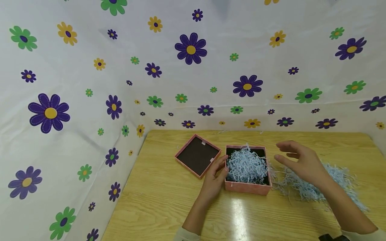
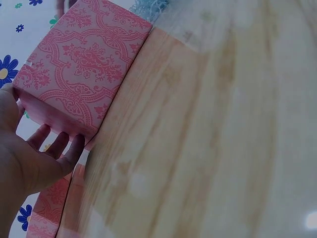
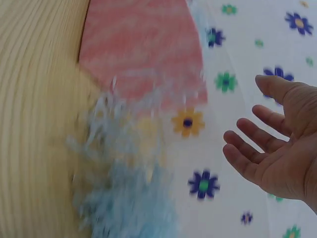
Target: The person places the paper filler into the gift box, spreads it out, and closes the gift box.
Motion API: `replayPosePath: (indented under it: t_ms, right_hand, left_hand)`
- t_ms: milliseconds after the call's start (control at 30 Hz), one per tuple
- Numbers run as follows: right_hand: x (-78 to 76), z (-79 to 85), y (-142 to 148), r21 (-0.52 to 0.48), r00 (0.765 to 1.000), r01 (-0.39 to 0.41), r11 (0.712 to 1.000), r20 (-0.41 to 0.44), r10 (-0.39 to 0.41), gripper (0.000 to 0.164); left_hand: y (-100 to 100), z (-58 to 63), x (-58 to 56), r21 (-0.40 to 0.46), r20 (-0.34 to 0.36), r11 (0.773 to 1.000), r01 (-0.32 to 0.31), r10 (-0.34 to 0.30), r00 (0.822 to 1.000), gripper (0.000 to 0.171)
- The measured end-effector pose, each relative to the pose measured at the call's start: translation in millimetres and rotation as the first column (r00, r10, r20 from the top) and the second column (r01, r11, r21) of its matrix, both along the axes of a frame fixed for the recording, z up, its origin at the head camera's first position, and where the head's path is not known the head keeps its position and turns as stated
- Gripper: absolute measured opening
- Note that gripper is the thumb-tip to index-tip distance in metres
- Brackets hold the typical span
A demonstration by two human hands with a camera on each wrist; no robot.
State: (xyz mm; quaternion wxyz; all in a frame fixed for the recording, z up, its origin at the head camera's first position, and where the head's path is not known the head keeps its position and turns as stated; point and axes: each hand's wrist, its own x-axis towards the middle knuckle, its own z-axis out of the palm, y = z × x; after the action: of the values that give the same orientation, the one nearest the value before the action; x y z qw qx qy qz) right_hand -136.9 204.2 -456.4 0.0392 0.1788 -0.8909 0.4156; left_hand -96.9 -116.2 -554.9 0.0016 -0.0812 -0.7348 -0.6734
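A pink patterned box (image 1: 248, 188) with a dark inside stands on the table, heaped with pale blue shredded paper (image 1: 246, 165). My left hand (image 1: 214, 179) rests on the box's left side, its fingertips against the outer wall; the left wrist view shows its fingers (image 2: 58, 145) fairly straight along that side. To the right of the box, my right hand (image 1: 304, 164) hovers in the air with fingers spread and nothing in them. Below it lies a loose pile of blue shredded paper (image 1: 340, 180), with strands reaching the box's right wall.
The box's lid (image 1: 197, 156), dark inside with a pink rim, lies upturned and turned at an angle to the left of the box. A white cloth with printed flowers (image 1: 187, 80) hangs behind and to the left of the wooden table (image 1: 156, 201).
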Motion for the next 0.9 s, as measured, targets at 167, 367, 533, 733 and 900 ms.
replayPosePath:
  t_ms: [167, 367, 533, 733, 900]
  right_hand:
    - [5.3, -18.3, 52, 0.066, 0.992, 0.108, 0.992, 0.064, -0.112, 0.052]
    - [11.8, -45.1, 91, 0.123, 0.96, 0.219, 0.968, 0.152, -0.236, 0.069]
    - [15.0, -61.4, 108, 0.127, 0.947, 0.266, 0.956, 0.153, -0.284, 0.076]
    - [13.1, -84.8, 115, 0.152, 0.949, 0.232, 0.961, 0.178, -0.258, 0.08]
    - [13.4, -97.7, 113, 0.219, 0.943, 0.291, 0.931, 0.101, -0.318, 0.055]
  left_hand:
    - [1, -0.3, 0.1, -0.005, 0.007, 1.0, -0.006, 0.006, 1.0, 0.046]
    - [0, -1.0, 0.3, 0.003, 0.009, 1.0, 0.004, -0.004, 1.0, 0.046]
    - [0, 0.3, -1.4, -0.004, 0.007, 1.0, -0.003, 0.003, 1.0, 0.046]
    - [1, 1.6, -1.0, -0.005, 0.014, 1.0, -0.011, 0.011, 1.0, 0.046]
    - [2, 1.3, 0.7, 0.001, 0.016, 1.0, -0.003, 0.003, 1.0, 0.046]
